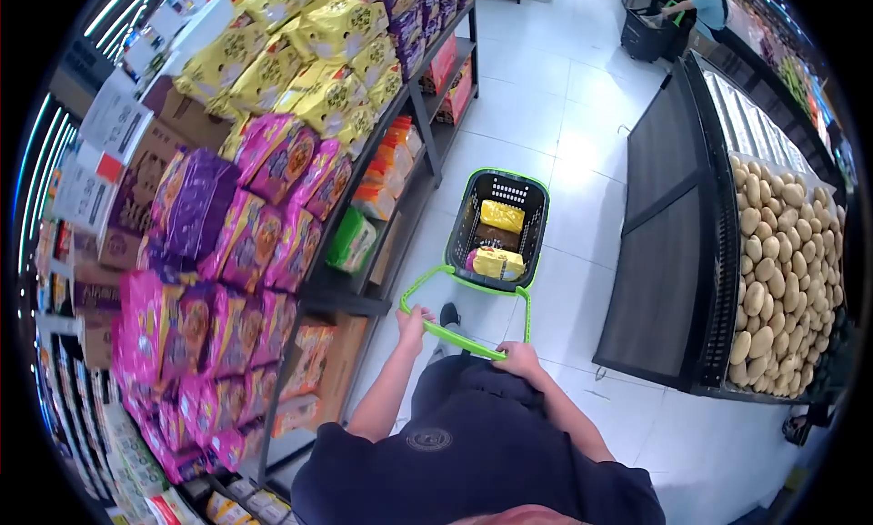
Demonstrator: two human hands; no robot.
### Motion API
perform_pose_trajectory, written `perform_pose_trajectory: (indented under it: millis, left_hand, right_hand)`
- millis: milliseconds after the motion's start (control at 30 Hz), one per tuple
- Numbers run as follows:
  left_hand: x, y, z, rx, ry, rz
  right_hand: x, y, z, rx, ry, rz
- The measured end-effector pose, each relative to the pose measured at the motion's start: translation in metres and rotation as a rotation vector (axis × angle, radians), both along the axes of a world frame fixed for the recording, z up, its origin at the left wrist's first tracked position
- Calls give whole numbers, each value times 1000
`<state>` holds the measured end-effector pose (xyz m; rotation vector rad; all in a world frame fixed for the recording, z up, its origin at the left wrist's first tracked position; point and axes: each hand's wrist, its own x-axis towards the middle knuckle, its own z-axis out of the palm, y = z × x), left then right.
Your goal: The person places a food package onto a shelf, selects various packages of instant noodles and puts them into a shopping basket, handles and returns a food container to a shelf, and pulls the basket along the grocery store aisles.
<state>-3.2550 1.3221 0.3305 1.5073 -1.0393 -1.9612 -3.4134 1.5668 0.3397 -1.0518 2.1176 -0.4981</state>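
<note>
A black shopping basket with a green rim stands on the floor ahead of me, its green handle pulled toward my body. My left hand is closed round the left part of that handle. On the right end of the handle, my right hand is closed too. Inside the basket lie a yellow packet at the far end and a yellow-and-pink packet at the near end. Something brown shows between them, too dim to make out.
At left, a dark shelf holds pink noodle packs, yellow packs and price signs. To the right stands a black bin heaped with potatoes. Tiled floor runs between them. A person bends over a dark basket at the far right.
</note>
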Motion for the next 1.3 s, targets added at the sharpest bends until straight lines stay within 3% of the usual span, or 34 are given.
perform_pose_trajectory:
  millis: [133, 200, 233, 300, 333, 400, 433, 500, 533, 600, 700, 800, 1000, 1067, 1167, 1300]
  left_hand:
    - [-58, -70, -2, -51, -110, -193]
    - [-68, -98, -18, -338, -331, -416]
    - [-69, -104, -26, -313, -352, -445]
    - [-109, -131, -36, -828, -532, -351]
    - [-125, -142, -28, -830, -529, -367]
    - [-151, -159, 8, -1248, -526, -530]
    - [-163, -167, 22, -1248, -529, -551]
    - [-194, -183, 39, -1308, -416, -1006]
    - [-209, -194, 38, -1316, -410, -1019]
    - [-239, -214, 36, -973, -344, -1583]
    - [-290, -224, 40, -967, -417, -1717]
    - [-352, -243, 39, -939, -453, -1665]
    - [-503, -273, 68, -865, -509, -1786]
    - [-537, -274, 69, -782, -494, -1799]
    - [-588, -284, 56, -1007, -416, -1817]
    - [-667, -301, 47, -986, -457, -1878]
  right_hand:
    - [-41, -45, 12, -93, -37, -197]
    - [-58, -69, 8, -141, -12, -263]
    - [-65, -82, 10, -165, -45, -323]
    - [-90, -105, 10, -199, 10, -282]
    - [-102, -112, 13, -185, 51, -262]
    - [-130, -125, 9, -141, 30, -277]
    - [-141, -129, 7, -103, 11, -273]
    - [-165, -133, 5, -116, 49, -238]
    - [-183, -133, 3, -132, 101, -194]
    - [-211, -131, -9, -124, 70, -198]
    - [-258, -143, -12, -150, 122, -240]
    - [-334, -171, -3, -53, 119, -246]
    - [-472, -200, -1, -24, 25, -178]
    - [-512, -209, -7, -33, 198, -123]
    - [-552, -229, -1, -28, 293, -337]
    - [-607, -259, -5, 117, 370, -676]
